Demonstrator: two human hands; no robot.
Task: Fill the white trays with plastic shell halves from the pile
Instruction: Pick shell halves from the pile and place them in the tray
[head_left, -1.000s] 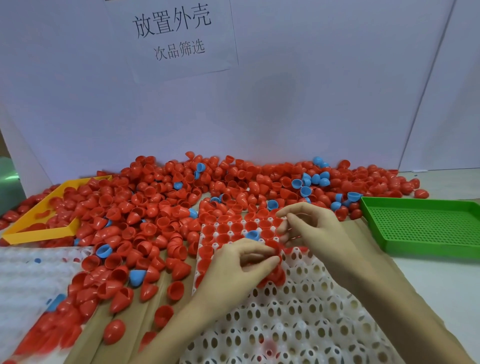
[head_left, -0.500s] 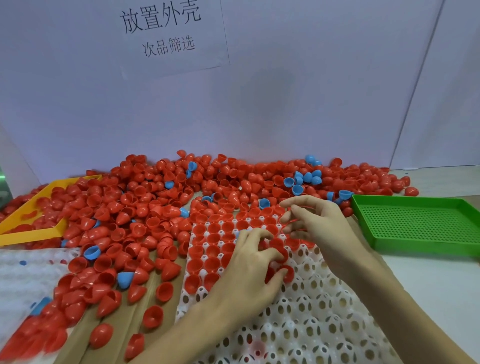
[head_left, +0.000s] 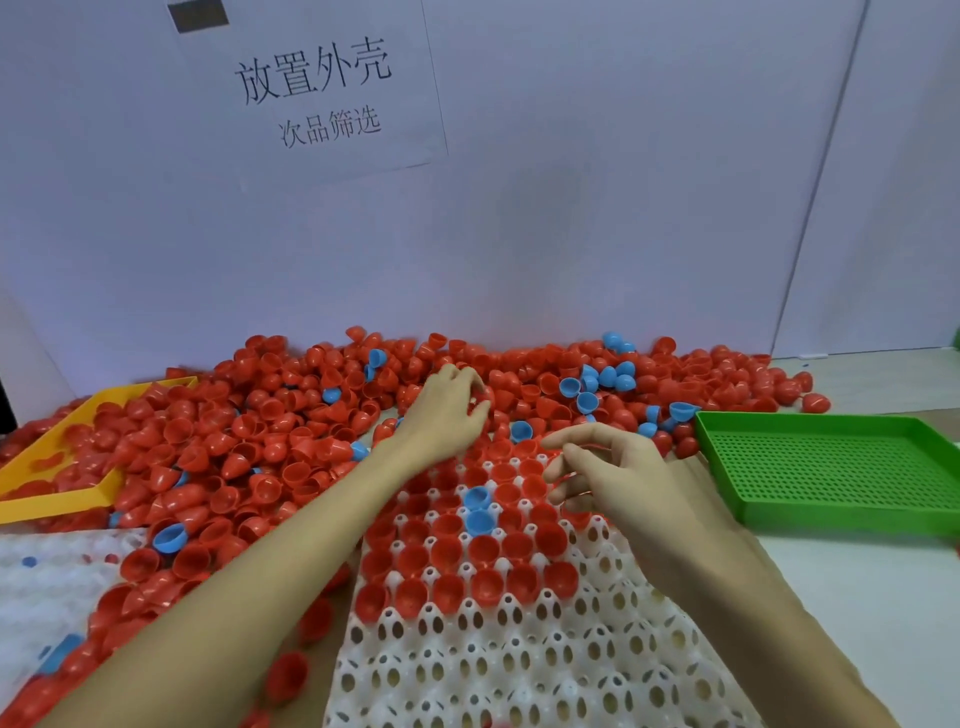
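While the left hand (head_left: 451, 410) digs into the pile (head_left: 291, 415), the right hand (head_left: 608, 470) waits over the white tray (head_left: 519, 670).

Beyond the tray's far edge the left hand's fingers curl down among the red shell halves, apparently closing on one or more, though what they grip is hidden. The right hand hovers over the tray's far right part with its fingers (head_left: 571, 441) loosely spread and nothing visible in them. Red shells fill the tray's far rows, with two blue shells (head_left: 478, 509) among them; its near rows are bare. Left of the tray lies a yellow tray (head_left: 57, 501), right of it a green tray (head_left: 831, 467). Likely trouble: raking the heap could spill loose halves onto the filled rows, a forearm could knock seated shells askew, or a half could land dome up or doubled in one cup.
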